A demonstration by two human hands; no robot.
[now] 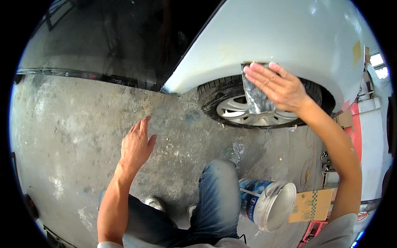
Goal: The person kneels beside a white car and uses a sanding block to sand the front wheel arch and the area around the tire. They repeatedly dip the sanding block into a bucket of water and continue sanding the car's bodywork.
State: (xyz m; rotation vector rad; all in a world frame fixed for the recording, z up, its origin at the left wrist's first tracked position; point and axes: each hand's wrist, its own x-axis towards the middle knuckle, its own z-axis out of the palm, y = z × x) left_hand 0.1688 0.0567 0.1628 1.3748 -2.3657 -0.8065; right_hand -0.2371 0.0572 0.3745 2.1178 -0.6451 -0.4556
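My right hand (279, 89) lies over a dark sheet of sandpaper (255, 101), whitened with dust, its fingers stretched along it. The top of the sheet meets the pale fender (289, 37) at the wheel arch, and its lower part hangs in front of the wheel (233, 106). Whether a block sits behind the sandpaper is hidden. My left hand (137, 144) holds nothing; it hovers over the concrete floor with the fingers together and the thumb apart.
A black car door (115, 41) adjoins the fender on the left. By my right knee stands a white-and-blue bucket (258, 202), beside a flattened cardboard box (312, 205). Cables (307, 175) and small debris lie on the concrete floor (82, 124). Shelving and red items line the right side.
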